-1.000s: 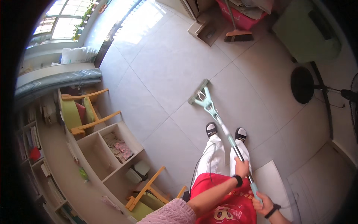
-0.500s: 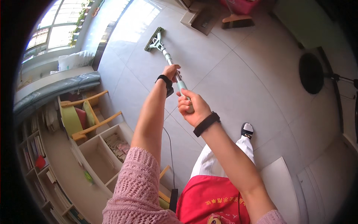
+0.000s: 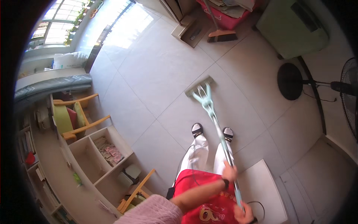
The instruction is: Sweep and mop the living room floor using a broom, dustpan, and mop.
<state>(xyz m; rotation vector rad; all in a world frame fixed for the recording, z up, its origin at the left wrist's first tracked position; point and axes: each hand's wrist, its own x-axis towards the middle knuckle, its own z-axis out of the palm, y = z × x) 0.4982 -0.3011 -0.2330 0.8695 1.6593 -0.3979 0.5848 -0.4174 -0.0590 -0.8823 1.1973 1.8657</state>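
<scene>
A sponge mop [image 3: 207, 102] with a mint-green frame and a silver and green pole slants across the floor in front of me. Its grey-green head lies on the tiles just beyond my feet. My left hand [image 3: 229, 172], with a dark band at the wrist, is wrapped round the lower pole, its arm reaching across my red apron [image 3: 190, 183]. Closer to my body, my right hand [image 3: 243, 214] grips the end of the handle beside the apron. Both hands are slightly blurred.
At the far side are a dustpan [image 3: 188, 33], a broom [image 3: 222, 36] and a pink bin [image 3: 233, 20]. A green suitcase-like box [image 3: 289, 31] and a standing fan [image 3: 290, 81] are on the right. To the left stand wooden-armed chairs [image 3: 84, 127] and an open-topped cabinet [image 3: 89, 160].
The mop head has come back from the far floor toward my feet. Both hands have drawn toward my body and to the right, still holding the pole. Both my feet now show.
</scene>
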